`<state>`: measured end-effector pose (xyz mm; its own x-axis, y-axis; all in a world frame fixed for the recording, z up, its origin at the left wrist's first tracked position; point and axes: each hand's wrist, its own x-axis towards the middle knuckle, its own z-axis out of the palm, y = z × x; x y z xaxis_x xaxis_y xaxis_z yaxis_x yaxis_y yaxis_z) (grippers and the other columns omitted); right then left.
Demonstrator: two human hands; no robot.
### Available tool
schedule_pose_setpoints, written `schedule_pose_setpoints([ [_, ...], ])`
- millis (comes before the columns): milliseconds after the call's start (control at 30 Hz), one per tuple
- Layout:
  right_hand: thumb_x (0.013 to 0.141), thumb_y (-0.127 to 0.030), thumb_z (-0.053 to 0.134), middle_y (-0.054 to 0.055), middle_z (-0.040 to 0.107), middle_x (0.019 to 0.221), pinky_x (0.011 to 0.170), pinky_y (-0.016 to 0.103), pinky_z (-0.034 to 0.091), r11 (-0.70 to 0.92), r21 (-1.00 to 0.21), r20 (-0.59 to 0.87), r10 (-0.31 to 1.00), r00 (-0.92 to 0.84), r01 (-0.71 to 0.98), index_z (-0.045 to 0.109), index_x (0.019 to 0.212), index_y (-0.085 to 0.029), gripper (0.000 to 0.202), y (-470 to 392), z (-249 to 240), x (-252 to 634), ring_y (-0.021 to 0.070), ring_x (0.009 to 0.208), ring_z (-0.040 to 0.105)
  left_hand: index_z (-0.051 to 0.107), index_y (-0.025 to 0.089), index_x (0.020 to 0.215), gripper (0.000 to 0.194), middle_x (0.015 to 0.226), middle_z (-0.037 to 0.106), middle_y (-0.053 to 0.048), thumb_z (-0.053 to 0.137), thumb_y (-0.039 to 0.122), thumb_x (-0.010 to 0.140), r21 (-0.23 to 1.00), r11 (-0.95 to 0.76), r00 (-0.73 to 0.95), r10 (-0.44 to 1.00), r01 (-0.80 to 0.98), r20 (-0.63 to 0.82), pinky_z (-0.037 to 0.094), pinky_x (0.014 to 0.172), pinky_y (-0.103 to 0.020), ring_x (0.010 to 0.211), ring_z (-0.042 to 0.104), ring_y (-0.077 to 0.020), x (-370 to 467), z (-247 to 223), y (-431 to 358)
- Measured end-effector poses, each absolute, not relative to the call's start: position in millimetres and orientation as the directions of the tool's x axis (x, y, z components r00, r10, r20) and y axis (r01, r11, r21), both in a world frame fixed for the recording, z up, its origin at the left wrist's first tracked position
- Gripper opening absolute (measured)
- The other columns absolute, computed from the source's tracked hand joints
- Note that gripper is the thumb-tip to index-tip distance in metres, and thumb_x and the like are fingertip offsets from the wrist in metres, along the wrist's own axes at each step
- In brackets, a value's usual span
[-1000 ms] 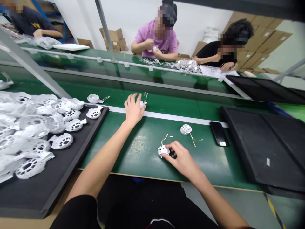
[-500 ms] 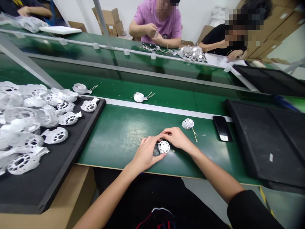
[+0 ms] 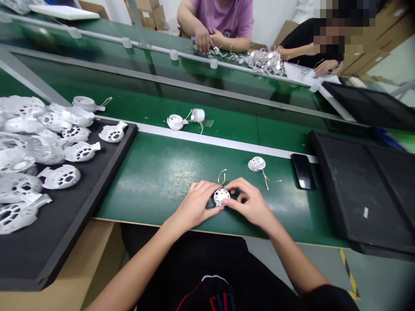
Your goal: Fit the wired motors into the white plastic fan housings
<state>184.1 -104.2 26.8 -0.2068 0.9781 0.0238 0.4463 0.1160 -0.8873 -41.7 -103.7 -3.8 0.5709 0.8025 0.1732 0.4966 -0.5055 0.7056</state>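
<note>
A small round white part (image 3: 222,197) with cut-outs in its face rests on the green table between my two hands. Thumb and fingers of my left hand (image 3: 198,204) grip its left side. On the right, my right hand (image 3: 248,201) holds it too, the thumb pressed on its face. Thin pale wires (image 3: 223,176) rise from behind the part. A similar white part (image 3: 257,164) with wires sits farther right, touched by neither hand.
White shells fill a black tray (image 3: 106,185) at left. A phone (image 3: 302,172) lies beside another black tray (image 3: 372,190). Beyond the white strip sit a white cup-like part (image 3: 175,122) and a white cylinder (image 3: 198,115). Two people work across the table.
My right thumb has come onto the part's face, and the wires now show behind it. A white cylinder has appeared beside the cup-like part. The person in pink has lowered a hand to the table.
</note>
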Motion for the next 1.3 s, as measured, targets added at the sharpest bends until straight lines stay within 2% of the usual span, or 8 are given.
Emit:
schedule_pose_setpoints([
  [300,0.092,-0.044,0.076,0.004,0.062,0.104,0.059,0.029,0.052,0.126,-0.887,0.052,0.983,-0.176,0.443,0.082,0.103,-0.029,0.02,-128,10,174,0.012,0.066,0.054,0.055,0.027,0.138,0.049,0.132,0.069,-0.007,0.073,0.042,0.096,0.697,-0.514,0.557,0.807,0.5,0.195,0.042,0.102,-0.044,0.122,0.06,-0.0284,-44,-5,-104],
  [567,0.099,-0.041,0.068,0.006,0.063,0.096,0.081,0.039,0.055,0.287,-0.76,0.256,0.957,-0.138,0.582,0.08,0.103,-0.029,0.018,-134,5,169,0.0224,0.089,0.064,0.056,0.027,0.14,0.057,0.132,0.066,-0.008,0.076,0.051,0.092,0.712,-0.512,0.548,0.809,0.48,0.213,0.046,0.105,-0.044,0.123,0.06,-0.0272,-42,6,-108],
  [633,0.096,-0.044,0.071,0.006,0.063,0.1,0.084,0.04,0.055,0.305,-0.724,0.255,0.952,-0.171,0.619,0.079,0.107,-0.031,0.019,-136,4,171,0.0237,0.093,0.064,0.06,0.027,0.137,0.052,0.131,0.064,-0.009,0.073,0.052,0.093,0.701,-0.48,0.41,0.867,0.528,0.285,0.046,0.108,-0.043,0.125,0.058,-0.027,-58,13,-99],
  [733,0.097,-0.046,0.07,0.006,0.064,0.105,0.087,0.041,0.055,0.286,-0.694,0.232,0.958,-0.171,0.661,0.078,0.111,-0.032,0.021,-133,3,180,0.0253,0.098,0.064,0.06,0.023,0.137,0.045,0.137,0.057,-0.014,0.064,0.044,0.098,0.637,-0.218,-0.074,0.914,0.739,0.398,0.04,0.115,-0.051,0.133,0.051,-0.0324,-107,23,-67],
  [833,0.097,-0.049,0.068,0.006,0.064,0.109,0.088,0.042,0.054,0.244,-0.675,0.226,0.967,-0.12,0.696,0.077,0.111,-0.032,0.023,-117,4,195,0.0265,0.103,0.064,0.061,0.015,0.136,0.056,0.142,0.055,-0.021,0.069,0.046,0.09,0.653,0.059,-0.285,0.926,0.755,0.246,0.032,0.118,-0.061,0.138,0.046,-0.041,-158,26,-28],
  [967,0.096,-0.05,0.068,0.007,0.065,0.113,0.089,0.044,0.053,0.244,-0.629,0.283,0.956,-0.075,0.738,0.074,0.119,-0.03,0.031,-98,15,206,0.0269,0.101,0.064,0.068,0.018,0.123,0.044,0.125,0.071,-0.014,0.07,0.047,0.09,0.737,0.043,-0.142,0.987,0.674,0.072,0.048,0.108,-0.049,0.121,0.063,-0.0322,-179,20,-9],
  [1100,0.099,-0.044,0.066,0.007,0.067,0.11,0.075,0.038,0.054,0.264,-0.675,0.361,0.933,-0.004,0.689,0.07,0.128,-0.028,0.033,-107,28,183,0.0217,0.085,0.062,0.061,0.022,0.127,0.04,0.126,0.067,-0.009,0.072,0.035,0.091,0.747,-0.161,-0.009,0.976,0.645,0.218,0.056,0.097,-0.038,0.113,0.067,-0.0243,-146,7,-43],
  [1300,0.102,-0.033,0.062,0.008,0.068,0.119,0.065,0.029,0.056,0.26,-0.881,0.184,0.958,-0.22,0.395,0.071,0.127,-0.027,0.027,-133,17,122,0.0176,0.088,0.066,0.054,0.024,0.139,0.041,0.139,0.051,-0.014,0.063,0.021,0.098,0.653,-0.394,0.232,0.917,0.647,0.323,0.052,0.108,-0.044,0.126,0.058,-0.0272,-88,-9,-136],
])
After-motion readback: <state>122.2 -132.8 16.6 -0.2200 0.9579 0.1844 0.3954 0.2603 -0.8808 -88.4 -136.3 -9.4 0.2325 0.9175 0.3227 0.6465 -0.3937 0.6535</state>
